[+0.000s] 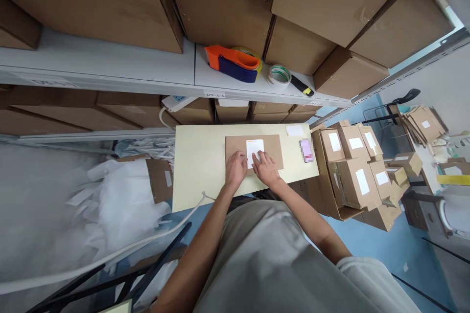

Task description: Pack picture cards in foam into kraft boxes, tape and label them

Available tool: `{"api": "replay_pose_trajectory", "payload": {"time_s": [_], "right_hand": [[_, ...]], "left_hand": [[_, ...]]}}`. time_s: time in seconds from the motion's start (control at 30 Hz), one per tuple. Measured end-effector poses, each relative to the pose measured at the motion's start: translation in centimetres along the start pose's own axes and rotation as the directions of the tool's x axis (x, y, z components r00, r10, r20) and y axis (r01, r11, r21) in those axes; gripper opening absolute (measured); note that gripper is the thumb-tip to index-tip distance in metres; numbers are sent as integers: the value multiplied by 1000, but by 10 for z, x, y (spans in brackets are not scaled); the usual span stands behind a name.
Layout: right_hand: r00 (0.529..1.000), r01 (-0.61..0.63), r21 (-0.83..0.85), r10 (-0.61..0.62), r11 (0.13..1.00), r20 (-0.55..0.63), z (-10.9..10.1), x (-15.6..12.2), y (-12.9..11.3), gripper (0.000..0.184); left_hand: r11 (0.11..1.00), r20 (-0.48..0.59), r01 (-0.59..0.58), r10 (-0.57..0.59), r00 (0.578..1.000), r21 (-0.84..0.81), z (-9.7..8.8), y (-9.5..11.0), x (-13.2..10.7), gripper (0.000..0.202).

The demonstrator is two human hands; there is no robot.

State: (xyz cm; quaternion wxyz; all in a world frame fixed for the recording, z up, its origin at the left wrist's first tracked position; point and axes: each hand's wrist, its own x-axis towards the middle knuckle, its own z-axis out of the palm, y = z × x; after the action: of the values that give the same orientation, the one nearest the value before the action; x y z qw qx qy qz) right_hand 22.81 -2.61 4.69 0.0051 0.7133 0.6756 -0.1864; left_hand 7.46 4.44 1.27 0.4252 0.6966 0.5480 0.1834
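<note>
– Where is the carton (274, 145)?
– It lies flat on the surface (198, 156), and the white label (254, 146) is already on it.
– And the grip?
– The right hand (267, 171) has its fingers spread on the label. The left hand (236, 169) is curled near the label's left edge; whether it pinches, I cannot say.
– So what is left?
– Perhaps only smoothing the label, I judge.

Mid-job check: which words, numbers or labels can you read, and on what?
"D", start of middle tag on shelf; rest too blurred.
Left tag, same shelf: too blurred.
Label on parcel: too small.
Labels on stacked boxes: too small.
Tape roll: print too small.
</note>
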Motion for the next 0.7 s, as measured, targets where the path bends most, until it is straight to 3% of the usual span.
{"api": "replay_pose_trajectory", "payload": {"time_s": [0.1, 0.17, 0.23, 0.3, 0.37, 0.43, 0.57, 0.7], "right_hand": [[987, -37, 191, 66, 981, -146, -6, -21, 37, 55], [907, -208, 408, 331, 889, -260, -6, -37, 65, 69], [771, -371, 649, 610, 664, -182, 0, -52, 87, 88], [710, -439, 781, 704, 444, -1, 12, -65, 95, 103], [724, -451, 827, 679, 336, 119, 25, -74, 92, 112], [752, -420, 849, 647, 320, 129, 32, -80, 81, 116], [768, -286, 903, 640, 322, 15, 19, -94, 64, 112], [690, -217, 948, 723, 235, -21, -8, -126, 59, 110]], "left_hand": [[999, -121, 27, -32, 992, -43, -10, -12, -15, 22], [994, -279, 87, -104, 955, -71, -18, -28, -29, 36], [962, -344, 221, -264, 901, -158, -23, -44, -42, 56], [882, -236, 377, -445, 864, -283, -23, -55, -53, 68], [800, -75, 483, -539, 839, -355, -19, -57, -61, 73], [776, -8, 506, -549, 836, -377, -18, -53, -68, 75], [833, -110, 392, -465, 879, -390, -26, -31, -79, 70], [884, -184, 216, -314, 931, -415, -38, 5, -85, 64]]}}
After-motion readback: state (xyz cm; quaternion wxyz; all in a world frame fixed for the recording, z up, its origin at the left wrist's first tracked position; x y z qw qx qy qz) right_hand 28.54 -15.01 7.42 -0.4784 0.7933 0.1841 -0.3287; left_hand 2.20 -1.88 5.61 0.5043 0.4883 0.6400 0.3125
